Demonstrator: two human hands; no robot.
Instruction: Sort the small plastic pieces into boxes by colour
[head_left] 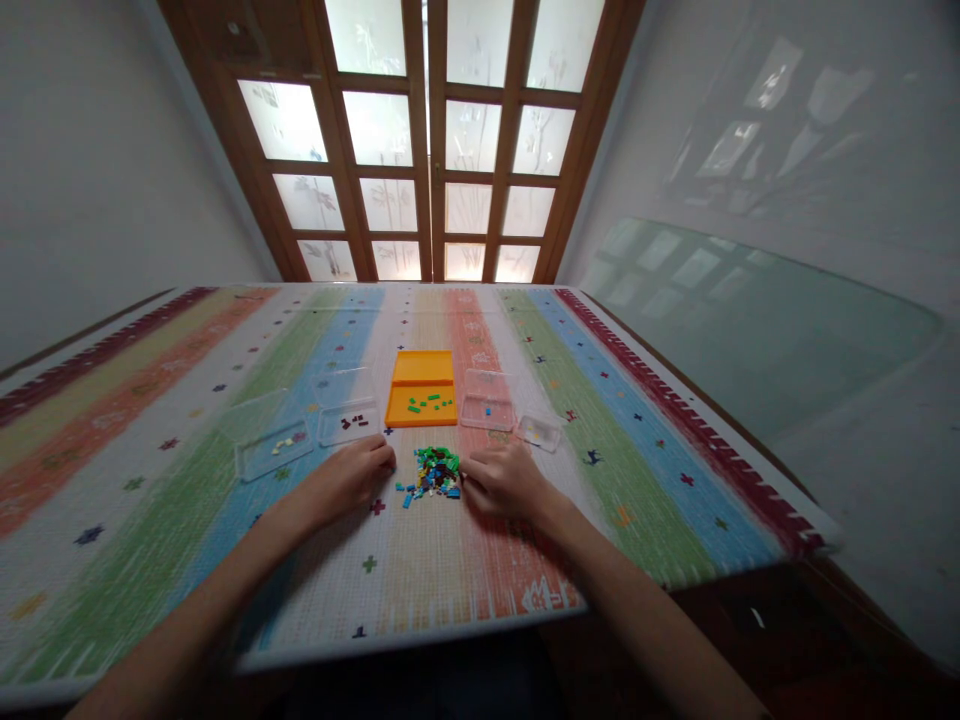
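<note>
Mixed heap of small bricks (436,470) on the pastel-striped counter (435,590), between the two hands. Mostly green, blue and dark brown; a few blue strays (407,502) at the near left fringe.

Left hand (367,462): just left of the heap, slightly apart from it. Grip drawn in, fingers curled and close together; cannot tell of anything held.

Right hand (504,482): at the right margin of the heap, apparently touching. Grip likewise bunched; cannot tell of a hold from this angle.

Beyond the heap: orange box (424,367), laid open in two halves, with green pieces (433,398) scattered in the near half. Left of it, brown-piece box (349,440), clear; farther left, pale-piece box (270,468), also clear. Right of the orange: blue-piece box (474,408), clear; then, near the right hand, small clear box (551,435), with contents too tiny to make out.

Background: glazed wooden doors (433,220) beyond the counter's far edge; greenish panel (712,270) along the right-hand wall.
</note>
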